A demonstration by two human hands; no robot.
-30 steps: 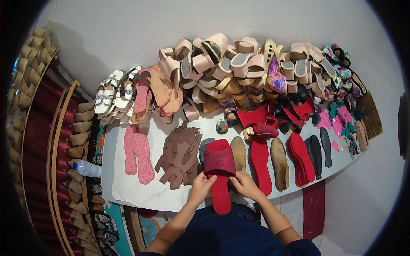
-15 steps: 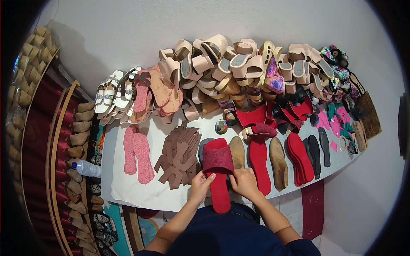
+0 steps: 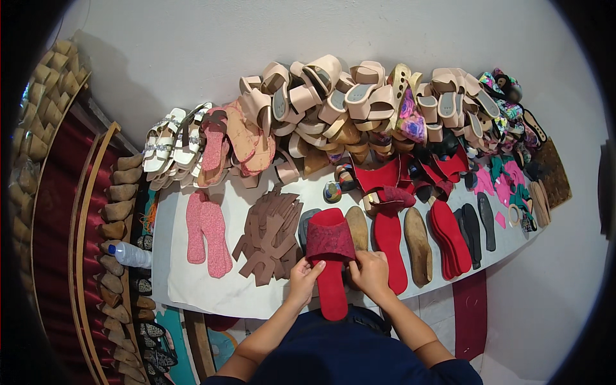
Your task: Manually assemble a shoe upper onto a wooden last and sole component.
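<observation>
The left hand and right hand grip a red slipper, pinching opposite sides, its heel end past the table's near edge. Bare room lies near-left, a capped clear bottle by the left edge, contents unclear; heaped sandals crowd the far edge.

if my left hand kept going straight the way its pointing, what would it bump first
Your left hand would first meet the red slipper it holds, around its wide strap. Past that, the line seems to lead toward the wooden shoe form, though depth is unclear.
</observation>
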